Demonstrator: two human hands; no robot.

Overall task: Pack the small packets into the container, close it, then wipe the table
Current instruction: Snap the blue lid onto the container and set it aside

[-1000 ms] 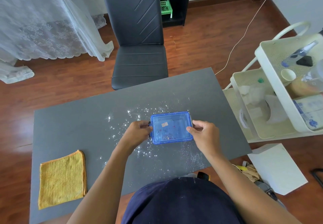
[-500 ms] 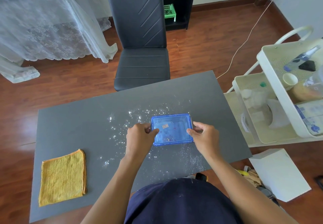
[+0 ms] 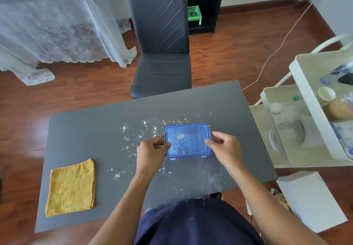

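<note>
A blue see-through container (image 3: 188, 139) with its lid on rests on the grey table (image 3: 95, 130), and small packets show faintly through the lid. My left hand (image 3: 150, 151) grips its left side at the latch. On the opposite side my right hand (image 3: 222, 149) pinches the right edge. White powder (image 3: 150, 128) is scattered on the table around the container. A folded yellow cloth (image 3: 71, 187) lies flat at the table's front left, away from both hands.
A black chair (image 3: 160, 53) stands behind the table's far edge. A cream trolley (image 3: 305, 122) with cups and bags stands close to the table's right side. A white box (image 3: 309, 200) lies on the floor at the right front.
Both hands stay on the container's sides; the left fingers have shifted on the left latch. The view has moved slightly, and the container stays in place.
</note>
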